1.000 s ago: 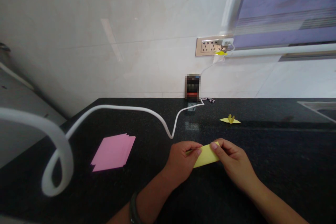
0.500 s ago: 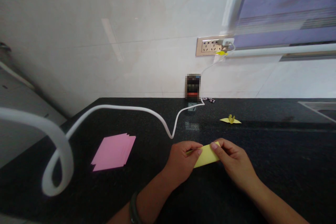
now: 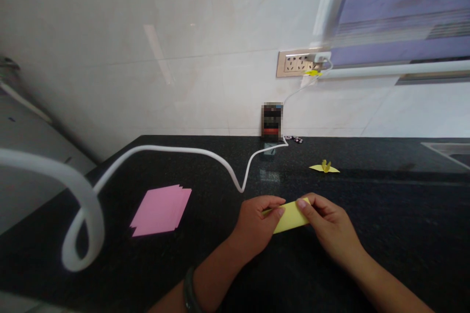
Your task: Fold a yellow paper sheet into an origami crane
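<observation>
Between my two hands is a piece of yellow paper, folded into a narrow rectangle. My left hand pinches its left end, the thumb on top and the fingers curled behind. The upper right corner is gripped by my right hand, thumb pressed on the near face. The fingertips behind the paper are hidden. Beyond my right hand, a yellow folded paper crane with spread wings rests on the black countertop. A loose stack of pink paper sheets lies to the left of my hands.
A thick white cable loops across the left and middle of the counter. A blurred-out phone-like device leans against the wall under a socket panel. Small beads lie beside it. A sink edge shows at right.
The whole view has shifted slightly, so things sit a little further right. Both hands keep the same hold on the yellow paper.
</observation>
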`<state>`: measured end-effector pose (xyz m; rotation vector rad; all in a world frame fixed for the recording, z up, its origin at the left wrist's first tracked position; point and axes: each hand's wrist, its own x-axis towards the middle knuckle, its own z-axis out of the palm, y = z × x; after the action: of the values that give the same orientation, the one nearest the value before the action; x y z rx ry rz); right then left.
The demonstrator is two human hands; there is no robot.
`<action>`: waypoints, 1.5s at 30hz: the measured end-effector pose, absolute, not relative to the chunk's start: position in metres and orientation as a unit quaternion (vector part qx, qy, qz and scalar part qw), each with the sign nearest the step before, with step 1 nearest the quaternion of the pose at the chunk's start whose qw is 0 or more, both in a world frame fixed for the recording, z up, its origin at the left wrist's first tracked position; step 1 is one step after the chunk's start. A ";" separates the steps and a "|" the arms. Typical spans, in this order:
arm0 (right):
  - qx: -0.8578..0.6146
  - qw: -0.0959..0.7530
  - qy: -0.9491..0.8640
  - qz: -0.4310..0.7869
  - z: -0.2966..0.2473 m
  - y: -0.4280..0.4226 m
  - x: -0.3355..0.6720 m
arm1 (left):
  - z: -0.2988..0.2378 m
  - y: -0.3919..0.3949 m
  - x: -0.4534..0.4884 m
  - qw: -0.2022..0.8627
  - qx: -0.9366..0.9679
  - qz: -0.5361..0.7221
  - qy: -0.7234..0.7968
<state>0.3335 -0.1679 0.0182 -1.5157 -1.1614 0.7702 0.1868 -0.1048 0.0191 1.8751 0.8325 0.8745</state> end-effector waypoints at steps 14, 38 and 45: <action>-0.618 0.524 -0.507 0.295 0.014 -0.169 0.336 | 0.019 -0.105 0.186 0.417 0.768 0.357 0.330; -0.616 0.455 -0.609 0.205 0.016 -0.167 0.338 | 0.015 -0.100 0.186 0.490 0.766 0.251 0.331; -0.603 0.517 -0.491 0.359 0.018 -0.168 0.332 | 0.016 -0.099 0.188 0.552 0.694 0.278 0.369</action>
<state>0.3322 -0.1681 0.0183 -1.4464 -1.1779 0.8619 0.1879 -0.0991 0.0163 1.6419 0.8739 0.6566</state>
